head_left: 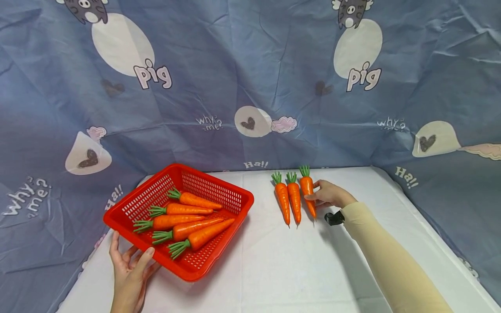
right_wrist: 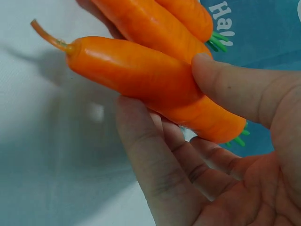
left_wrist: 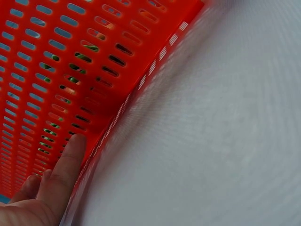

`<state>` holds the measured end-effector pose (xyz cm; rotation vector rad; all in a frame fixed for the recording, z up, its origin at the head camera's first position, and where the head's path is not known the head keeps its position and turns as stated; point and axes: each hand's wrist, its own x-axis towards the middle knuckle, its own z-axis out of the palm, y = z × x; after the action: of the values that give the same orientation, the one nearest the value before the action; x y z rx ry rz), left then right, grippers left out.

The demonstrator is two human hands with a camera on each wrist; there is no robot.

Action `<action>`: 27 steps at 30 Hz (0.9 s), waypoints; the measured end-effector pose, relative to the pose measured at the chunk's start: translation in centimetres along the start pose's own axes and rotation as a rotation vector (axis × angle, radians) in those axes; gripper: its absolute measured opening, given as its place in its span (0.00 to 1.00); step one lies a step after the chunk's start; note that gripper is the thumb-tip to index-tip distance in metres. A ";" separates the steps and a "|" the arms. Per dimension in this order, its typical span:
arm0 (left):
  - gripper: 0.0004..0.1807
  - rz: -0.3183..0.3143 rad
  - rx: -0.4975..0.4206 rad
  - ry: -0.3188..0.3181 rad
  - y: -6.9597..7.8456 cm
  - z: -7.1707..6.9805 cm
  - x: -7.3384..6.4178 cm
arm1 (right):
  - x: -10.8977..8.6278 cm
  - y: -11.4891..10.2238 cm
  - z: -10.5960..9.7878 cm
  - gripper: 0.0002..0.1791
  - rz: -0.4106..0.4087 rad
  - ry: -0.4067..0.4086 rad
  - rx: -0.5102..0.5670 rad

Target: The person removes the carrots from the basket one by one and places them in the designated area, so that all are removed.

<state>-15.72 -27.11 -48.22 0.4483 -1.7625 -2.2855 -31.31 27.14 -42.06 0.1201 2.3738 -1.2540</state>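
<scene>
Hanging cloth: the blue cloth [head_left: 219,56] rises behind the table and along both sides, printed with "pig", "why me?" and "Ha!!".
White table [head_left: 270,269]: it spreads out in front of you, with the basket on your left and the loose carrots on your right.
Red basket [head_left: 244,206]: set at an angle, with slotted walls; your left hand [head_left: 131,274] is at its near left side.
Cream sleeve [head_left: 391,256]: it covers your right arm up to the wrist, where a small black object [head_left: 334,218] sits.
Left hand: your thumb lies on the basket's rim and your fingers reach beneath it, so you grip that edge; the left wrist view shows fingers against the slotted wall.
Right hand [head_left: 332,194]: your thumb and index finger are clamped on the held carrot [right_wrist: 131,70], thumb on one side, index finger on the other; the tip sticks out past your fingers, toward you, and the leafy end points away.
Held carrot: rightmost of the three outside the basket; you cannot tell whether it touches the table.
Loose pair [head_left: 282,198]: two carrots side by side, just left of the held carrot, leaves away from you.
Basket carrots [head_left: 178,222]: five lie inside, leaves toward the left.
Green leaves [head_left: 304,171]: short tufts topping each carrot.
</scene>
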 end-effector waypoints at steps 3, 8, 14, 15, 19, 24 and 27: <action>0.56 0.000 -0.002 -0.003 0.0 0.0 0.0 | 0.0 0.3 0.1 0.36 0.011 -0.010 0.004; 0.56 -0.005 -0.007 -0.004 -0.1 -0.1 0.1 | -0.1 0.7 0.5 0.35 0.027 -0.015 -0.006; 0.56 -0.004 -0.016 -0.007 -0.2 -0.2 0.2 | 0.0 1.1 0.8 0.34 0.045 -0.022 0.002; 0.56 -0.002 -0.017 -0.010 -0.2 -0.2 0.2 | 0.0 1.1 0.9 0.33 0.051 -0.022 0.011; 0.56 0.009 -0.016 -0.009 -0.2 -0.2 0.2 | 0.4 1.4 1.0 0.33 0.058 -0.032 0.026; 0.56 0.019 -0.017 -0.006 -0.3 -0.2 0.2 | 0.7 1.5 1.3 0.29 0.051 -0.053 0.025; 0.57 0.015 -0.018 -0.001 -0.4 -0.2 0.2 | 0.6 1.4 1.3 0.28 0.056 -0.063 0.036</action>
<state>-15.87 -27.26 -48.63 0.4290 -1.7387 -2.2896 -31.05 26.82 -44.03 0.1549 2.2788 -1.2563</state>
